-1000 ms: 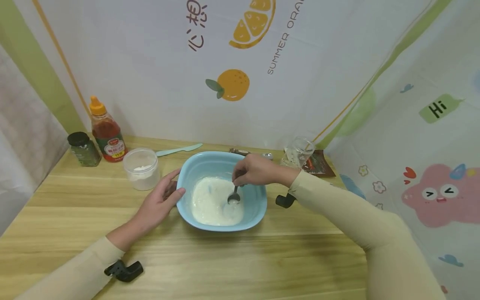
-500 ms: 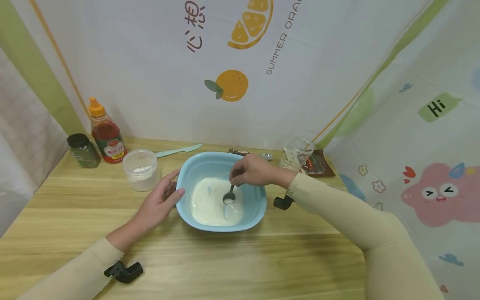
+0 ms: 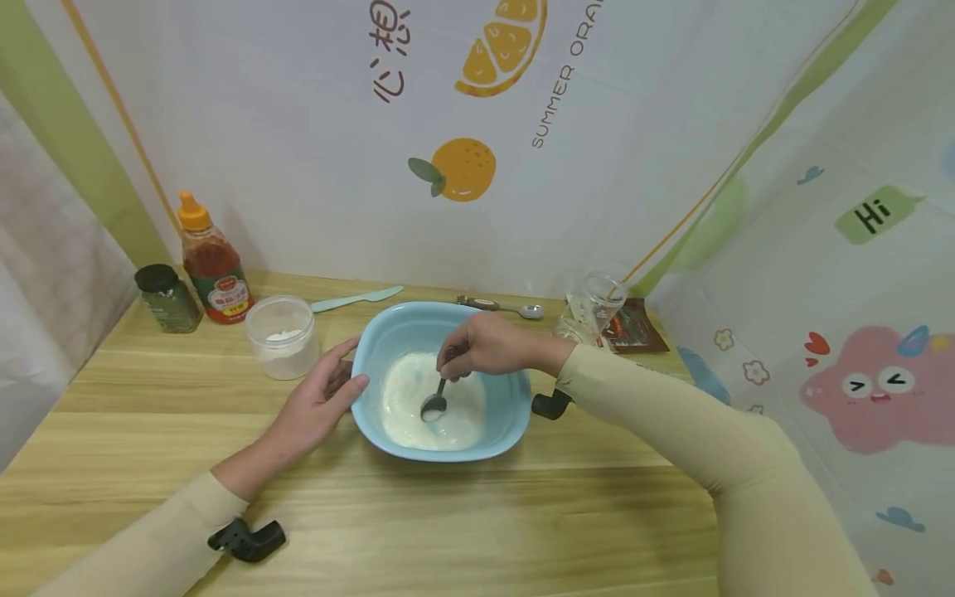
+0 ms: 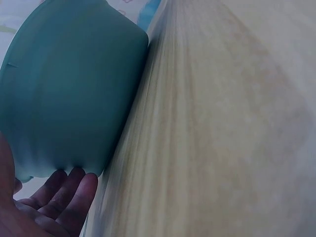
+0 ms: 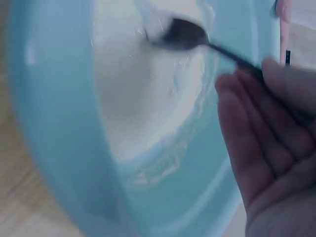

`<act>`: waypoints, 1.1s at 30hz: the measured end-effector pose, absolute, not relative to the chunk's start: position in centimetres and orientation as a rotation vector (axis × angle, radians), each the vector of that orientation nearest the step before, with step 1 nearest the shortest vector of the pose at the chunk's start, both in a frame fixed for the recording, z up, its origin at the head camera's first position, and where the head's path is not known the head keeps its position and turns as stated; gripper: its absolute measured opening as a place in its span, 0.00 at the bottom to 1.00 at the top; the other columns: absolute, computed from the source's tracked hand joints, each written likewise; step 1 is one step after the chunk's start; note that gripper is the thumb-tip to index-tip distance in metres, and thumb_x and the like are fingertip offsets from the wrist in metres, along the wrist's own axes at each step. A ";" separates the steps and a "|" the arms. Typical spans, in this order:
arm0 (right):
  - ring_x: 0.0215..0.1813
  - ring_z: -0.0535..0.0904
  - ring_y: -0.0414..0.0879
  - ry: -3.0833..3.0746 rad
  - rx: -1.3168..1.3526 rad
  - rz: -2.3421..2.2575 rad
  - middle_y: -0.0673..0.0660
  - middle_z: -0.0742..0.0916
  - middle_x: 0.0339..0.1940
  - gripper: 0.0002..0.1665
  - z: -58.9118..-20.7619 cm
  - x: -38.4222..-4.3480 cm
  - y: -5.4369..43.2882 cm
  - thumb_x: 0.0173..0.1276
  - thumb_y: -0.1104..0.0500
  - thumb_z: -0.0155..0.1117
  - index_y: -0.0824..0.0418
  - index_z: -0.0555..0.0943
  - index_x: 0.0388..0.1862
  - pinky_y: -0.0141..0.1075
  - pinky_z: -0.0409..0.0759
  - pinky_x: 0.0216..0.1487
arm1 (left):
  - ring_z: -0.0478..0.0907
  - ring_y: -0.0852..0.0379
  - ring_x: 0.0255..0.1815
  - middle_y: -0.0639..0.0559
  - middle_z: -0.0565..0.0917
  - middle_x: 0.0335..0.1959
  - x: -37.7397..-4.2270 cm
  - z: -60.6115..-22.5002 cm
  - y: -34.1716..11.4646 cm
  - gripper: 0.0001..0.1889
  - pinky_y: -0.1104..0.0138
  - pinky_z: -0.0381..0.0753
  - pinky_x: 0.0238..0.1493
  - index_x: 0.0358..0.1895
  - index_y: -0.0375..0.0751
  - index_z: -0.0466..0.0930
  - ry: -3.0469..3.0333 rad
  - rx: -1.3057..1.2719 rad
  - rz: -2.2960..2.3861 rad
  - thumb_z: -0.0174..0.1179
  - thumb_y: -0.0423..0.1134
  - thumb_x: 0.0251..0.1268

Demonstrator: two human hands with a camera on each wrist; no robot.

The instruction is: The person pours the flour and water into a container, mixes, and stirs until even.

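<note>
A light blue bowl (image 3: 515,435) on the wooden table holds a thick white batter-like mixture (image 3: 403,390). My left hand (image 3: 317,394) holds the bowl's left side, thumb at the rim; the left wrist view shows several fingertips (image 4: 89,182) against the outer wall. Above the bowl, my right hand (image 3: 488,344) pinches the handle of a small dark metal spoon (image 3: 434,406) between thumb and fingers. The spoon's head sits at the mixture's surface, left of the bowl's middle. In the right wrist view, that spoon (image 5: 185,34) is blurred.
Left of the bowl stand a tub of white powder (image 3: 282,336), a red sauce bottle (image 3: 216,274) and a black-lidded jar (image 3: 167,303). Behind lie a mint-coloured knife (image 3: 358,298) and a measuring spoon (image 3: 500,307). A clear cup (image 3: 599,298) and brown packet (image 3: 634,327) are back right.
My right hand has moved left with the spoon, shifting it across the mixture towards the bowl's left half. The left hand and bowl have stayed put.
</note>
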State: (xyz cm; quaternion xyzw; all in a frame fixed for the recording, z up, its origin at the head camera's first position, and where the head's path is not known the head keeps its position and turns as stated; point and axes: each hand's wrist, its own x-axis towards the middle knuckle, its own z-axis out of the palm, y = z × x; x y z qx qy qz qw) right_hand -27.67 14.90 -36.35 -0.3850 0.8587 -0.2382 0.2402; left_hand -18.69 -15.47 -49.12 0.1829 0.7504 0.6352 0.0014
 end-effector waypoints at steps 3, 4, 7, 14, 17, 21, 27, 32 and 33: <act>0.43 0.93 0.49 2.448 -0.997 -0.632 0.44 0.94 0.35 0.05 -36.3 -28.1 14.9 0.80 0.58 0.74 0.58 0.94 0.46 0.35 0.89 0.43 | 0.85 0.32 0.65 0.28 0.82 0.68 -18.7 -49.2 -15.6 0.34 0.67 0.90 0.55 0.91 0.44 0.54 2.355 0.574 1.996 0.55 0.41 0.92; 0.43 0.93 0.51 2.458 -0.983 -0.627 0.45 0.94 0.34 0.05 -36.2 -28.2 15.0 0.80 0.59 0.75 0.58 0.94 0.45 0.35 0.90 0.43 | 0.85 0.32 0.65 0.28 0.82 0.68 -18.7 -49.2 -15.6 0.34 0.67 0.90 0.55 0.91 0.43 0.54 2.353 0.576 1.995 0.55 0.41 0.92; 0.43 0.94 0.54 2.380 -0.980 -0.613 0.45 0.93 0.33 0.04 -36.0 -28.1 15.4 0.79 0.60 0.74 0.57 0.94 0.43 0.38 0.91 0.44 | 0.85 0.33 0.64 0.28 0.82 0.67 -18.7 -49.1 -15.5 0.34 0.67 0.91 0.54 0.91 0.43 0.54 2.360 0.578 1.990 0.55 0.40 0.92; 0.43 0.93 0.44 2.197 -1.068 -0.620 0.43 0.94 0.34 0.04 -36.5 -27.2 13.7 0.80 0.57 0.75 0.55 0.94 0.45 0.35 0.88 0.45 | 0.86 0.34 0.61 0.29 0.83 0.65 -18.7 -49.0 -15.5 0.34 0.65 0.92 0.53 0.91 0.43 0.54 2.365 0.576 1.994 0.55 0.40 0.92; 0.45 0.93 0.46 2.271 -1.060 -0.628 0.42 0.94 0.35 0.05 -36.5 -27.2 12.7 0.80 0.56 0.74 0.54 0.94 0.47 0.33 0.87 0.44 | 0.86 0.34 0.62 0.29 0.83 0.66 -18.6 -49.0 -15.5 0.34 0.66 0.92 0.54 0.91 0.43 0.53 2.359 0.576 1.993 0.54 0.40 0.92; 0.43 0.93 0.47 2.420 -1.019 -0.652 0.43 0.94 0.34 0.05 -36.8 -27.9 12.4 0.80 0.57 0.75 0.55 0.94 0.46 0.33 0.87 0.42 | 0.85 0.33 0.64 0.28 0.82 0.68 -18.6 -49.3 -15.5 0.34 0.66 0.91 0.55 0.92 0.44 0.53 2.351 0.576 1.995 0.54 0.41 0.92; 0.42 0.93 0.50 2.517 -0.977 -0.624 0.46 0.94 0.34 0.05 -36.4 -28.5 13.5 0.80 0.59 0.74 0.58 0.94 0.45 0.34 0.88 0.42 | 0.86 0.34 0.62 0.28 0.82 0.67 -18.8 -49.3 -15.5 0.34 0.65 0.92 0.53 0.91 0.44 0.53 2.339 0.576 2.006 0.55 0.40 0.92; 0.45 0.94 0.53 2.323 -1.038 -0.565 0.45 0.94 0.34 0.04 -35.9 -27.3 13.1 0.80 0.59 0.74 0.57 0.93 0.44 0.34 0.88 0.43 | 0.88 0.37 0.58 0.29 0.84 0.64 -18.8 -49.3 -15.4 0.34 0.64 0.93 0.51 0.91 0.44 0.54 2.353 0.582 2.003 0.55 0.39 0.92; 0.45 0.94 0.52 2.280 -1.056 -0.565 0.44 0.94 0.34 0.05 -36.0 -27.1 12.8 0.80 0.58 0.74 0.57 0.93 0.44 0.34 0.87 0.43 | 0.88 0.38 0.58 0.30 0.84 0.63 -18.8 -49.3 -15.4 0.34 0.64 0.93 0.51 0.91 0.44 0.54 2.357 0.581 2.001 0.55 0.39 0.92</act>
